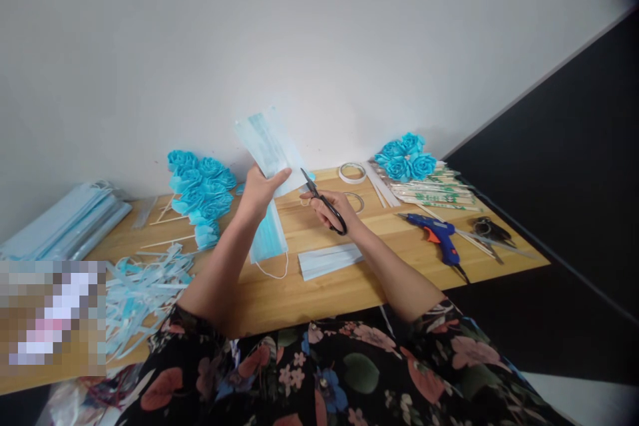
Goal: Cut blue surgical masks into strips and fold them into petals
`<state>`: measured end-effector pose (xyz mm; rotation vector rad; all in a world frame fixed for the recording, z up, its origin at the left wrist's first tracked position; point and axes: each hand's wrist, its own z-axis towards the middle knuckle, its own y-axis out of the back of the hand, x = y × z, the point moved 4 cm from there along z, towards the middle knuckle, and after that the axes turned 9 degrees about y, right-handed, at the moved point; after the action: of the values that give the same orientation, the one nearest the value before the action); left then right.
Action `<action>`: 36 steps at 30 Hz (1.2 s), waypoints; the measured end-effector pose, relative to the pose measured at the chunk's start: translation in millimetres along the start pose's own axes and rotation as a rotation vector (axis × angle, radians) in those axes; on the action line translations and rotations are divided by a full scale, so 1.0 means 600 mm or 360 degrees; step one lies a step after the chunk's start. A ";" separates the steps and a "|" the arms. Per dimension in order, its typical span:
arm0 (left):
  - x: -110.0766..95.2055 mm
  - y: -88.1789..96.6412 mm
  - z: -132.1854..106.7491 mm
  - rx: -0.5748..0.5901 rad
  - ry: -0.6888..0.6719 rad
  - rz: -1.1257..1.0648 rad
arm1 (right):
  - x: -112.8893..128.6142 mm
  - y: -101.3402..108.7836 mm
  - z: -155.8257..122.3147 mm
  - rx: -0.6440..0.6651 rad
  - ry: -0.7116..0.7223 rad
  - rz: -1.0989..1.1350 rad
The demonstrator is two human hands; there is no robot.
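Observation:
My left hand (259,192) grips a pale blue and white face mask (267,143), spread out flat and raised above the table, thumb across its lower part. In my right hand (332,210) is a pair of scissors (324,200) with black handles, its blades pointing up and left beside the mask's lower right corner. Whether the blades touch the mask I cannot tell. Beneath my left wrist another blue face mask (269,239) with a white ear loop lies on the table. A folded pale blue mask piece (329,261) rests below my right wrist.
Blue fabric flowers (202,190) on sticks lie left, more flowers (407,156) right on wrapped sticks (444,190). Cut strips (144,293) and a mask stack (64,219) fill the left side. A tape roll (352,173), blue glue gun (436,236) and dark keys (492,231) sit rightward.

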<state>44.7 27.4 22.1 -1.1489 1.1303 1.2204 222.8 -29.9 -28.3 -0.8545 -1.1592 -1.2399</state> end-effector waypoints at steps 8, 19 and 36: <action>0.000 0.003 0.002 0.0042 0.0055 -0.0117 | 0.003 -0.004 0.000 0.0012 -0.0040 0.0088; 0.004 -0.002 0.000 0.0089 0.0045 -0.0134 | 0.009 -0.002 0.004 0.0192 0.0164 0.0000; 0.012 -0.013 -0.003 0.0171 0.0173 -0.0383 | 0.001 -0.001 0.003 0.0153 0.0152 -0.0044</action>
<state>52.7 25.9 15.2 -1.2415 1.0892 0.9110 222.1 -28.2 -27.1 -0.7026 -1.1474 -1.2247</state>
